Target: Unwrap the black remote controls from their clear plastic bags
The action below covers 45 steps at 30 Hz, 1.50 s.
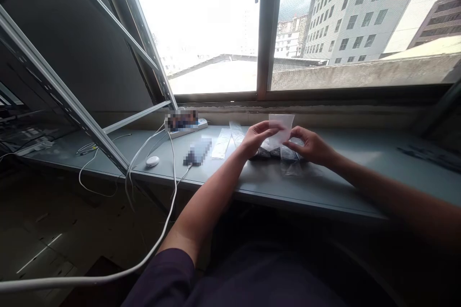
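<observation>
Between my two hands, above the desk, is a small translucent white plastic bag [282, 127], held upright. My left hand [260, 135] pinches its left side, with the fingers reaching behind or over it. Closed on the bag's lower right edge are the thumb and fingers of my right hand [309, 145]. Under the hands lies a dark item [264, 154] with pale print, partly hidden. Beside it, below my right hand, rests a crumpled clear plastic bag [290, 165]. More clear plastic sleeves [222, 143] lie flat left of my left hand.
A blurred phone-like device [197, 152] on a cable and a round white puck [152, 161] sit to the left. Behind them is a power strip [189, 127]. A white cable [169, 220] hangs over the desk edge [331, 199]. A metal frame [82, 115] slants at left.
</observation>
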Motion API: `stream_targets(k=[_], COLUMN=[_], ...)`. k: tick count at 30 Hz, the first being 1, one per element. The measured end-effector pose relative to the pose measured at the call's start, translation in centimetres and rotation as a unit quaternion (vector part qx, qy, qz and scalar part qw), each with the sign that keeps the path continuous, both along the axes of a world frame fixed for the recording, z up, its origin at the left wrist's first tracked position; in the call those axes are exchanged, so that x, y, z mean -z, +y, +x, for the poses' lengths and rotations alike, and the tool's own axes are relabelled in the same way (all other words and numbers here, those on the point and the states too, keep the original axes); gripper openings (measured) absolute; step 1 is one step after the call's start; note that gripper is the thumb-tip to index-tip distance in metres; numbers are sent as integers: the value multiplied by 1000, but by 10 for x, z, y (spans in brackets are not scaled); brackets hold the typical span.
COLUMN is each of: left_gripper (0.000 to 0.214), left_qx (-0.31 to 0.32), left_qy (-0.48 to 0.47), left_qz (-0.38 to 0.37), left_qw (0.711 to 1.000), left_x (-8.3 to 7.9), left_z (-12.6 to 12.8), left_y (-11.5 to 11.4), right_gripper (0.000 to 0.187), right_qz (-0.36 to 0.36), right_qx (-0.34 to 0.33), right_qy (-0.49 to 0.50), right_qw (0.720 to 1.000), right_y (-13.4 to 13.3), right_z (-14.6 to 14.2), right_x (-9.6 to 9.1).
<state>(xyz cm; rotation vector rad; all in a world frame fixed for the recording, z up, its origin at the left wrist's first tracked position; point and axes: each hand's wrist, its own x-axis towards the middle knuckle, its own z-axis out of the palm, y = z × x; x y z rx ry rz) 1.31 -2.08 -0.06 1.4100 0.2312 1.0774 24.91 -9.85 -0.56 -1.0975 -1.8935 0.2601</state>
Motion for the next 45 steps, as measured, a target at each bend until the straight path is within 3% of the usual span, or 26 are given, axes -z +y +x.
stream_targets(k=[9,17,20,23,26,29,32,34,39,42,45], left_gripper=[40,18,21,31,57,74,68,55,21,10,6], left_qx=[20,-70,-110,-127,-75,13,89,104,12,-66,-107], left_qy=[-66,-187,-184,-140,-77,-2,50,55,23,-8,-33], left_qz=[-144,-235,-268,-290,-276,-257,-245,-238,-235,-248,-257], left_qw=[987,951,939,938,955,966,964,964,972,967,960], left_x=[-10,-21,-22,-20,-17,-14,-12,-10,-7,-8,-9], left_z=[-7,-17,-19,-19,-15,-9,-6,-6,-8,-9,-9], left_y=[1,6,11,14,12,4,-2,-2,8,15,18], right_gripper=[45,51,51,42,35,31,27,25,25,31,33], right_qz=[29,-26,-7,51,112,138,157,169,194,199,189], right_qx=[-25,36,52,92,118,103,67,39,49,81,70], right_qy=[-56,145,199,171,91,43,5,-22,-50,-41,-42], right_qw=[998,988,979,980,982,984,985,985,978,976,978], right_y=[-2,1,-2,-8,-15,-20,-21,-20,-18,-19,-18], right_z=[-2,0,-4,-6,-9,-13,-17,-18,-14,-12,-11], right_x=[-3,0,-3,-8,-13,-14,-14,-13,-13,-13,-12])
